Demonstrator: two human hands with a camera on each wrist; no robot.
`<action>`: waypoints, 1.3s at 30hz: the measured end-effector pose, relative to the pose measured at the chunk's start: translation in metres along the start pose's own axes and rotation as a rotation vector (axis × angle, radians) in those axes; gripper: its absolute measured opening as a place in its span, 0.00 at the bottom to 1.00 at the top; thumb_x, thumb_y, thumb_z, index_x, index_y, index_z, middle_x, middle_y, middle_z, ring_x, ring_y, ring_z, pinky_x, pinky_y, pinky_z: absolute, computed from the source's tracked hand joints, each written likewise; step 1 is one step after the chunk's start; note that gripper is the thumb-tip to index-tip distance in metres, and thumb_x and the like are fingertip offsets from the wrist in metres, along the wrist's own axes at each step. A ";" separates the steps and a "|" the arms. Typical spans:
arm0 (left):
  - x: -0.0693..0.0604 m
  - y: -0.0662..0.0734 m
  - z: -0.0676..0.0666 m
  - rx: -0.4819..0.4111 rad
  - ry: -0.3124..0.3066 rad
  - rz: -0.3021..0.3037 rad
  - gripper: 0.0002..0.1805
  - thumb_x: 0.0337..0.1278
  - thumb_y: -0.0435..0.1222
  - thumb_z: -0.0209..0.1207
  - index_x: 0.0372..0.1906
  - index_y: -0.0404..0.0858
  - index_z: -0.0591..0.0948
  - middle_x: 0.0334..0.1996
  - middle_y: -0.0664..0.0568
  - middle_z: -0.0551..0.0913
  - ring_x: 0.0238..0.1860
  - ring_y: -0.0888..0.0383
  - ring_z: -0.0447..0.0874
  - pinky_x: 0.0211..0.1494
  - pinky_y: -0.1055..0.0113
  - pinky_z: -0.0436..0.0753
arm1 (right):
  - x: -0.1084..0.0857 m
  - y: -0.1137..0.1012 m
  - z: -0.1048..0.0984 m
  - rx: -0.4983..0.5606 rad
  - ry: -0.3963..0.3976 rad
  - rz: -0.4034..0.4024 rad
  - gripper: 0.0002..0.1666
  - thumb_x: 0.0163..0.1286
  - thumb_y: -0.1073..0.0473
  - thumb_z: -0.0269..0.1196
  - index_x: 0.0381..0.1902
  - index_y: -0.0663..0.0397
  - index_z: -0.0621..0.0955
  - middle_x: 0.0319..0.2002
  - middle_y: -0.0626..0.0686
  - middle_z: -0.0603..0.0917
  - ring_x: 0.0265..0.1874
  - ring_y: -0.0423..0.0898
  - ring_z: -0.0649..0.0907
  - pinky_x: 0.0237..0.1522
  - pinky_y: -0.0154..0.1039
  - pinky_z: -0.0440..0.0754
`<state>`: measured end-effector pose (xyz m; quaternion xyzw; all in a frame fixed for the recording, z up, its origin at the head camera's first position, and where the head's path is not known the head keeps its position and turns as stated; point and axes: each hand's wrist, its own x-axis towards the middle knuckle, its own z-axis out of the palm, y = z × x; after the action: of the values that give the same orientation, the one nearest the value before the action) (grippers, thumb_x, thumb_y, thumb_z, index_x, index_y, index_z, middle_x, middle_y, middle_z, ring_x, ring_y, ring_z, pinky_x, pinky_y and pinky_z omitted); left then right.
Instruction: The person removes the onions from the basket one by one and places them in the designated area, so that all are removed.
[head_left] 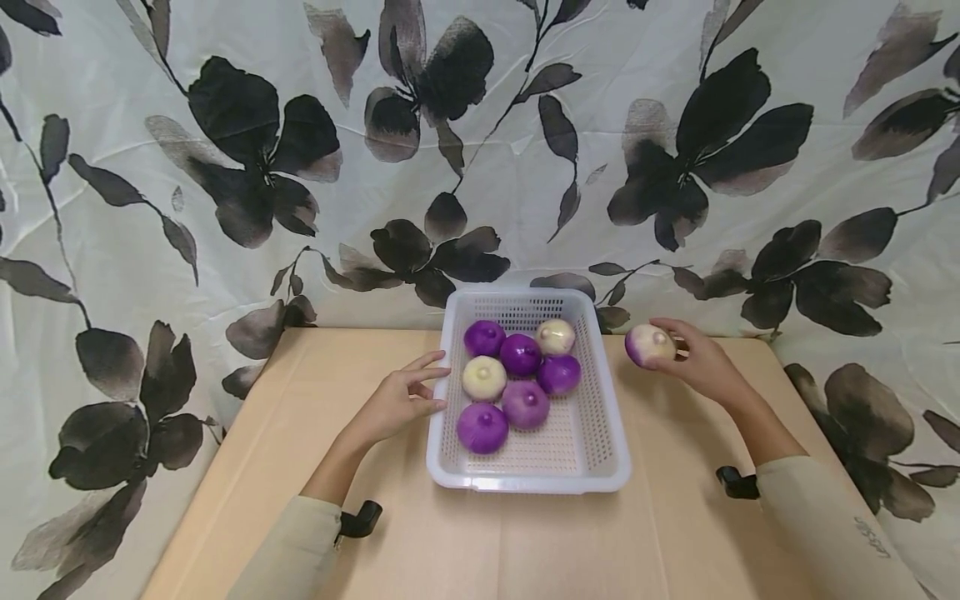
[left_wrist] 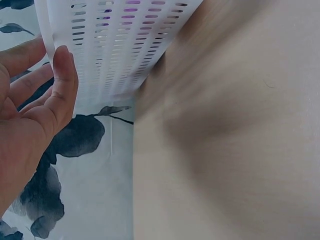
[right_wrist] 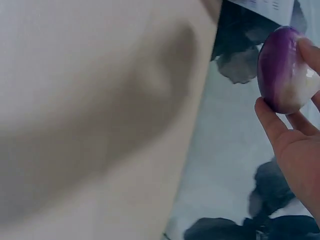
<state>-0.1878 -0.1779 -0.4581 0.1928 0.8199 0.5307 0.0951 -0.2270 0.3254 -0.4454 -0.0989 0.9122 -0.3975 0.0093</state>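
Head view: above the counter (head_left: 547, 542), a person's right hand (head_left: 693, 354) is gripping a purple-and-white onion (head_left: 647, 345), holding it to the right of a perforated white plastic basket (head_left: 577, 479). The left hand (head_left: 401, 400), its grip relaxed and its fingers loosely extended, is touching the basket's left rim. Inside, five purple onions (head_left: 482, 427) and two pale onions (head_left: 484, 378) are lying close together. A floral cloth (head_left: 255, 167) is hanging behind.

Left wrist view: the left thumb is lying against the slotted outer wall, other fingers reaching the rim; purple is showing through the slots.

Right wrist view: thumb and fingertips are pinching the onion, while a soft shadow (right_wrist: 155, 85) is falling across the counter.
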 end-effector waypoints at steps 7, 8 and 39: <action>0.000 0.002 0.000 0.000 -0.003 -0.016 0.31 0.58 0.26 0.69 0.67 0.26 0.76 0.80 0.42 0.62 0.42 0.52 0.85 0.43 0.75 0.85 | 0.015 0.023 0.020 0.009 -0.002 0.104 0.46 0.68 0.52 0.72 0.76 0.61 0.64 0.75 0.71 0.66 0.68 0.77 0.71 0.67 0.69 0.72; 0.000 0.003 0.000 -0.001 -0.003 -0.021 0.31 0.58 0.26 0.69 0.67 0.27 0.77 0.80 0.43 0.62 0.42 0.52 0.84 0.43 0.75 0.85 | 0.017 0.025 0.023 0.008 -0.003 0.116 0.46 0.68 0.53 0.72 0.77 0.61 0.64 0.75 0.72 0.65 0.68 0.77 0.70 0.68 0.69 0.71; -0.001 0.001 0.000 0.003 0.000 -0.002 0.30 0.58 0.26 0.69 0.67 0.28 0.77 0.80 0.43 0.62 0.42 0.51 0.87 0.46 0.74 0.85 | 0.033 0.038 0.049 -0.066 -0.106 0.232 0.49 0.75 0.44 0.63 0.82 0.56 0.55 0.76 0.76 0.60 0.72 0.76 0.66 0.72 0.69 0.65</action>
<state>-0.1866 -0.1781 -0.4570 0.1924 0.8209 0.5292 0.0953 -0.2612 0.3092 -0.5041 -0.0138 0.9284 -0.3575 0.1003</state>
